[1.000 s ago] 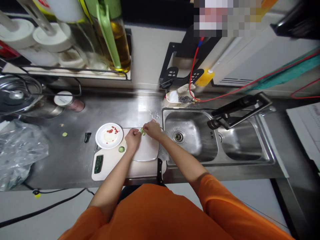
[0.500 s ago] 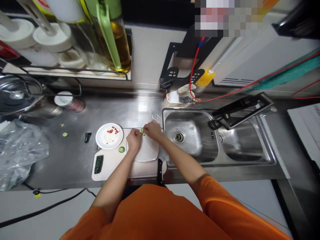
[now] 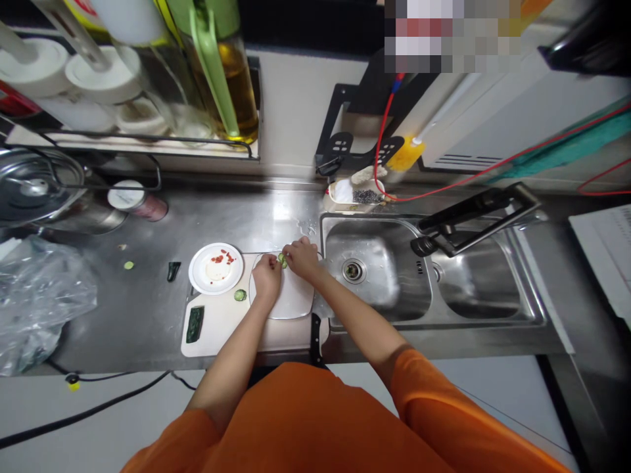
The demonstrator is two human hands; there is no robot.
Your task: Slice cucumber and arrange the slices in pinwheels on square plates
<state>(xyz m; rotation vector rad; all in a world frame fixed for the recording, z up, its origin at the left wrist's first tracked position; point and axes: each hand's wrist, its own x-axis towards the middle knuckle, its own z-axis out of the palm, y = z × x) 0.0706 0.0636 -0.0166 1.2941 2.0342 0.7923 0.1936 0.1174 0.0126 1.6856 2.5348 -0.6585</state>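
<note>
My left hand [image 3: 267, 277] and my right hand [image 3: 302, 258] meet over the far part of a white squarish plate [image 3: 294, 303]. A small cluster of green cucumber slices [image 3: 282, 261] lies between my fingertips, both hands pinched on it. Beneath the plate is a pale cutting board [image 3: 224, 332]. On the board's left lie a dark green cucumber chunk [image 3: 194, 324] and a few cut cucumber slices [image 3: 240, 295]. A round white plate [image 3: 196, 281] holding small red pieces rests at the board's far left corner. A black-handled knife [image 3: 316, 338] sits at the near right edge.
A double steel sink [image 3: 384, 315] with a black faucet [image 3: 444, 240] is to the right. Left on the counter are a cucumber end [image 3: 173, 270], a clear plastic bag [image 3: 44, 302] and a lidded jar [image 3: 142, 202]. A rack [image 3: 197, 148] with an oil bottle [image 3: 236, 92] hangs above.
Both hands stay at the same spot, with only slight finger movement around the cucumber slices. My left wrist has shifted a little to the right.
</note>
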